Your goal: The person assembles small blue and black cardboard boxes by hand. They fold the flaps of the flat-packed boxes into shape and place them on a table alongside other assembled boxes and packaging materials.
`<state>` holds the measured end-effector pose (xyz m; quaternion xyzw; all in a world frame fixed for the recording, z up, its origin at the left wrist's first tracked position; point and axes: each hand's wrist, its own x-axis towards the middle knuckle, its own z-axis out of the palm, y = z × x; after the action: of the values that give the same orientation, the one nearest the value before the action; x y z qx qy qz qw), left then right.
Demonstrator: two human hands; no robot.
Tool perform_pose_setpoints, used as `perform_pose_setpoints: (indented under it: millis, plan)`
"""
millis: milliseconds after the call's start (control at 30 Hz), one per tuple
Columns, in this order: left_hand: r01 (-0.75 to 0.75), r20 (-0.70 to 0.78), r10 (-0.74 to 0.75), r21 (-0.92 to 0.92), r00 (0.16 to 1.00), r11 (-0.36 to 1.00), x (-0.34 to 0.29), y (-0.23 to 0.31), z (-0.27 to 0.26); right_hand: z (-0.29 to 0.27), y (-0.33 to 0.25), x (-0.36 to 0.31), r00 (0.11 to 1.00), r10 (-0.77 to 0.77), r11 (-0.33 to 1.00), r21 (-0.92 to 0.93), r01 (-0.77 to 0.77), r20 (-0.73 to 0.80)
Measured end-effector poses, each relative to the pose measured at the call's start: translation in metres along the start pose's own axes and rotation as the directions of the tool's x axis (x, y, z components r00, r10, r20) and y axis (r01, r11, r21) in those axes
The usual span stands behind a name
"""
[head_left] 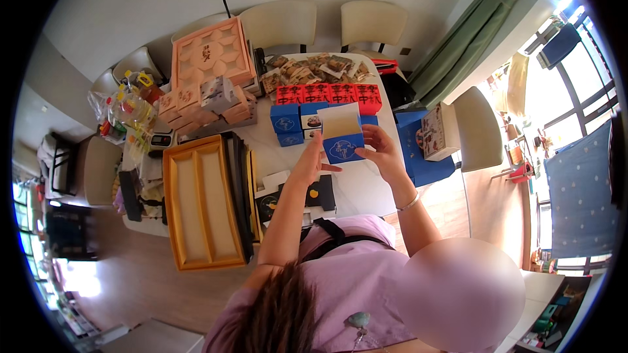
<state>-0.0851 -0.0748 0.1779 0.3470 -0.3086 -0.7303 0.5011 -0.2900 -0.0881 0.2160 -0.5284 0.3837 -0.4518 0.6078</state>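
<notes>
In front of me I hold a small blue cardboard box (343, 148) with a white line drawing on its side; its top is open and the pale flap stands up. My left hand (311, 164) grips its left side, and my right hand (384, 152) grips the right side with the thumb on the front. Just behind it on the table, to the left, stand stacked blue boxes (286, 121). A row of red boxes (314, 94) with black lettering stands behind those. Small clear packets (327, 67) are heaped at the back. The box's inside bottom is hidden.
To the left are a gold-rimmed divided tray (200, 206), a large pink box (212, 55), smaller pink boxes (186, 103) and plastic bottles (134, 104). Black packaging (320, 194) lies near my left forearm. A white printed box (439, 134) stands at the right by a chair (479, 127).
</notes>
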Motion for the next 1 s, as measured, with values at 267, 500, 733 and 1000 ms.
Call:
perform_pose_setpoints:
  millis: [267, 500, 733, 1000]
  plan:
    - [0.241, 0.025, -0.241, 0.0, 0.97, 0.97, -0.001, 0.014, 0.005, 0.001, -0.001, -0.007, 0.996, 0.079, 0.996, 0.025, -0.08, 0.048]
    - [0.226, -0.077, -0.217, 0.129, 0.973, 0.966, 0.0, 0.009, 0.007, 0.001, -0.004, 0.003, 0.93, 0.367, 0.892, 0.299, -0.34, -0.036]
    - [0.129, -0.115, -0.111, 0.165, 0.987, 0.978, 0.001, 0.008, 0.014, 0.008, 0.002, 0.006, 0.916, 0.369, 0.902, 0.298, -0.313, -0.155]
    - [-0.326, 0.101, 0.643, 0.914, 0.759, 0.241, 0.0, -0.003, 0.04, 0.015, 0.016, 0.009, 0.867, 0.44, 0.805, 0.53, -0.266, -0.234]
